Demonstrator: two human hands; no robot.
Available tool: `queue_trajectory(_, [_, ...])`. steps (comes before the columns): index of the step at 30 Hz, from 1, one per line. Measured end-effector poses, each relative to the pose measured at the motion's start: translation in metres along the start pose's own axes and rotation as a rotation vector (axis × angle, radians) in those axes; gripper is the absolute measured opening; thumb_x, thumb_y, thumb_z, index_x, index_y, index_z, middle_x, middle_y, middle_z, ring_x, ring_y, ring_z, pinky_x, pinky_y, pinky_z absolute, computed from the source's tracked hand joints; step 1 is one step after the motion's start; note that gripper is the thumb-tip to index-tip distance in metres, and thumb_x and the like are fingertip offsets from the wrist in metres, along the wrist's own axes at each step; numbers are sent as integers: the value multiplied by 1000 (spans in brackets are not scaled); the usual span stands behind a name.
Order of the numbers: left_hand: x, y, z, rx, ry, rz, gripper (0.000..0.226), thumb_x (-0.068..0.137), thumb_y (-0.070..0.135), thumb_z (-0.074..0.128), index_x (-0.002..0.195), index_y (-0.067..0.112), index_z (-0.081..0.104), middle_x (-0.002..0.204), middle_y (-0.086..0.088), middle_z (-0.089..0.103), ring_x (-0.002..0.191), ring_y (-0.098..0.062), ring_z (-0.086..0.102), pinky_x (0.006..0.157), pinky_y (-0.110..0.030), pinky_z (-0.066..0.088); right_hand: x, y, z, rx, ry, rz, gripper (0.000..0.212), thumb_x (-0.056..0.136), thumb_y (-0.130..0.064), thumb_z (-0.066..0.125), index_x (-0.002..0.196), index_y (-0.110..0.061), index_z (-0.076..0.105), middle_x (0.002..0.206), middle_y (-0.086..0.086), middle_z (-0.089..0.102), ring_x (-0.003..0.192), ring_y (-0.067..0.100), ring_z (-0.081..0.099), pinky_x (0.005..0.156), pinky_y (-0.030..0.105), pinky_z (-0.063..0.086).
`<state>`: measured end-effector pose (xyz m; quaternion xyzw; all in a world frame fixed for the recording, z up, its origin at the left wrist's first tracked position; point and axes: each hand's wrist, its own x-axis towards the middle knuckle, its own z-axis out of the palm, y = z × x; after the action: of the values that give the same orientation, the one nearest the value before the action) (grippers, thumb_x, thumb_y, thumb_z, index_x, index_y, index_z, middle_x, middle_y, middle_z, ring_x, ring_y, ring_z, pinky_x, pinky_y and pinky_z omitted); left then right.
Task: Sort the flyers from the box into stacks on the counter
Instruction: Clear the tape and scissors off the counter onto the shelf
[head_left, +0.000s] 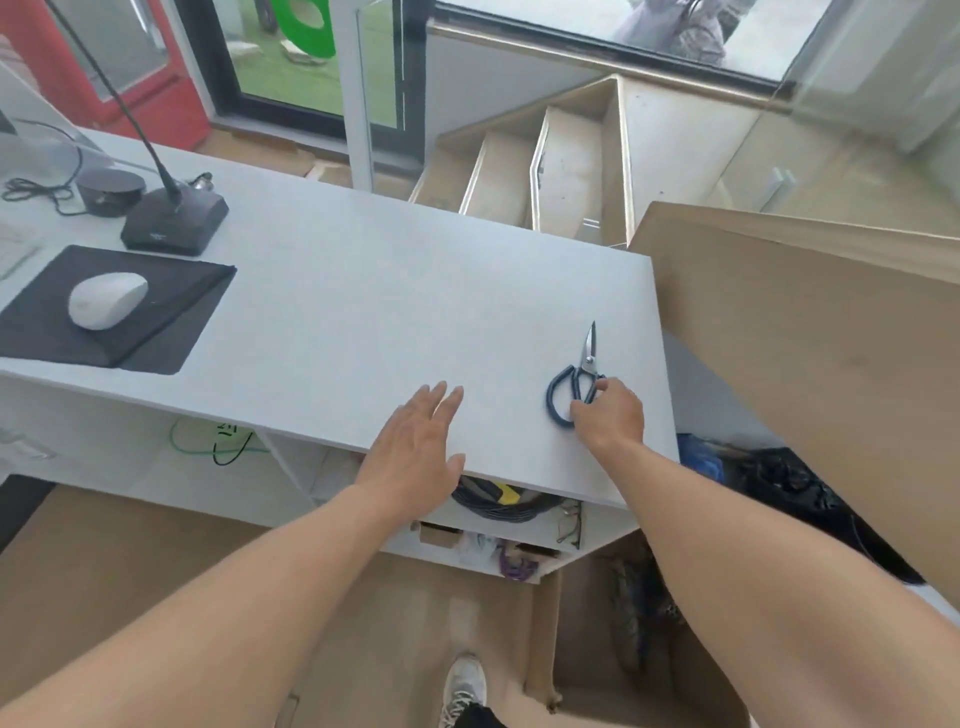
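Note:
A large brown cardboard box (810, 353) stands at the right end of the white counter (363, 291), its flap leaning over the counter's edge. No flyers show in this view. Blue-handled scissors (576, 382) lie on the counter near its right front corner, blades pointing away from me. My right hand (608, 415) has its fingers closed on the scissors' handles. My left hand (421, 441) hovers flat over the counter's front edge, fingers spread, holding nothing.
A white mouse (106, 300) rests on a black pad (111, 312) at the left, with a gooseneck microphone base (174, 221) and a round black device (110, 191) behind. Cables and glasses sit on shelves below the counter. Another open box (613, 644) stands on the floor.

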<state>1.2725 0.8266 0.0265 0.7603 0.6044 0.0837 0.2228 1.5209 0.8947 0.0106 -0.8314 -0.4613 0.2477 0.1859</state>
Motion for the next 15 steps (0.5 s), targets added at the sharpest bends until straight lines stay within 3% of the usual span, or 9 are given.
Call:
queue_trajectory(3, [14,7,2,-6,12,-45,76,103,33,48,162,23,2,170,2,1,156,-15,-2,127,-35,5,15,-11,0,-25,-46,50,49,84,-18,71,127,-9,49,121,11,60,107,32,61,83,36,50])
queue_trajectory(10, [4,21,1,-35,5,-27,76,103,34,47,162,22,-1,170,2,-1,156,-14,-4,126,-30,0,1,-33,9,-256,-180,57,49,79,-17,68,123,-6,49,121,9,63,113,32,62,88,34,53])
queue_trajectory(15, [-21,-5,-12,-31,26,-33,75,103,33,48,162,21,2,170,2,1,156,-14,-1,125,-29,1,-51,-47,32,-198,-169,-24,41,81,-20,66,117,-10,50,108,5,63,97,29,63,73,33,49])
